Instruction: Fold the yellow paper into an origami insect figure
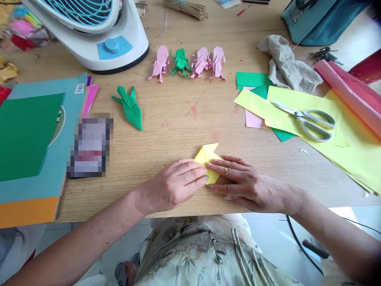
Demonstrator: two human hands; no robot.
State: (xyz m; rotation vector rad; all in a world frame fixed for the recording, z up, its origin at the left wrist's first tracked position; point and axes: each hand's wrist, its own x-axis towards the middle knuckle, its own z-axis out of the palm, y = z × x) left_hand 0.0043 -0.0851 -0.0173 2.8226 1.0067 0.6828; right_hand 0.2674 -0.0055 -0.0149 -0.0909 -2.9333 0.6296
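Observation:
A small piece of folded yellow origami paper (212,174) lies on the table in front of me, with a pointed flap at its top. My left hand (183,180) is closed on its left edge, fingertips near the middle crease; the thumb is hidden. From the other side my right hand (248,182) lies flat on the paper, fingers stretched out and pressing its right part. Up and to the left rests a partly folded green paper piece (131,107). At the back stand pink paper frogs (160,63) and a green paper frog (180,61) in a row.
Grey-handled scissors (317,123) lie on yellow paper sheets (351,155) at the right, near a crumpled cloth (290,63). A fan (119,47) stands at the back left. On the left are a phone (91,147) and a green sheet (26,135) on a folder.

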